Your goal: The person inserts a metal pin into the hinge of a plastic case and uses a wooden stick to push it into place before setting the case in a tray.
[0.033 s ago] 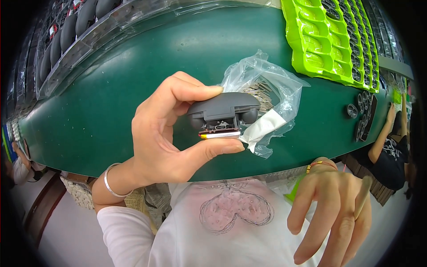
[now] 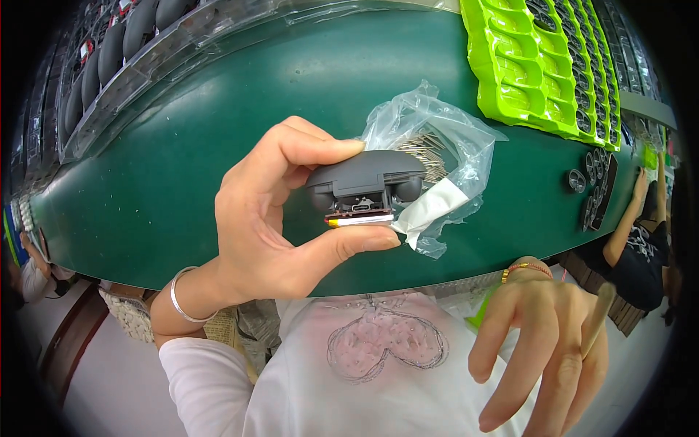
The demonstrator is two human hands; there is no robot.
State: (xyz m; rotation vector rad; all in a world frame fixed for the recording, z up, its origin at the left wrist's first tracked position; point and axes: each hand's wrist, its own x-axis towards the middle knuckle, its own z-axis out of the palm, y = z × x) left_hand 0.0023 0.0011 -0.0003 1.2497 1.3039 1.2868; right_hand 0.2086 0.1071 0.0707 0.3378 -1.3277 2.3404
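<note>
Between the thumb and fingers of my left hand (image 2: 255,211), a dark grey housing (image 2: 368,171) is pinched.
My thumb presses its lower edge and my fingers its top, with a small metal port (image 2: 362,207) facing me. Nearer my body and to the right, my right hand (image 2: 550,328) hangs half curled; a tan stick (image 2: 598,320) slants by its outer fingers, and I can't tell whether they grip it. Just beyond my left hand, on the green worktop (image 2: 218,109), a clear bag (image 2: 473,175) holds thin metal pins (image 2: 426,154). Farther out past my right hand lie black rings (image 2: 576,181), then a bright green tray (image 2: 517,47). Well beyond my left hand stand dark rounded parts (image 2: 112,54).
</note>
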